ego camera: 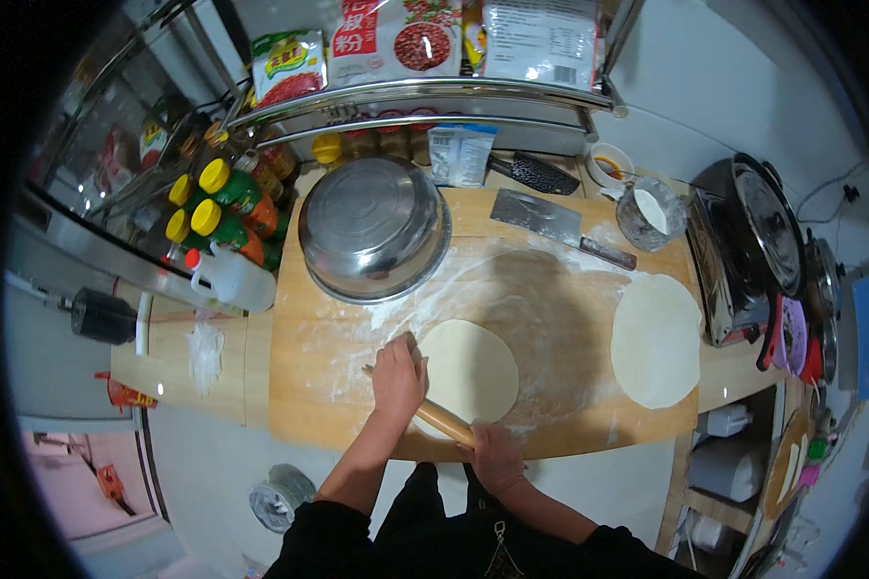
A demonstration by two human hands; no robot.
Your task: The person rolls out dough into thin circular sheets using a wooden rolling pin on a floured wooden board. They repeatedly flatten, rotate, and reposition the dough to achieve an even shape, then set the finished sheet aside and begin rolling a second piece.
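My left hand grips the far-left end of a wooden rolling pin. Near the board's front edge, my right hand is closed around the pin's other end. The pin lies slanted over the lower left part of a round sheet of dough. A second, larger oval dough sheet rests at the right of the floured wooden board. Behind my hands an upturned steel basin sits on the board. A cleaver with a dark handle lies at the back, dusted with flour.
A glass cup with white powder stands at the back right, beside a gas stove with a lidded pan. Yellow-capped bottles and a white jug are at the left. A metal rack overhangs the back.
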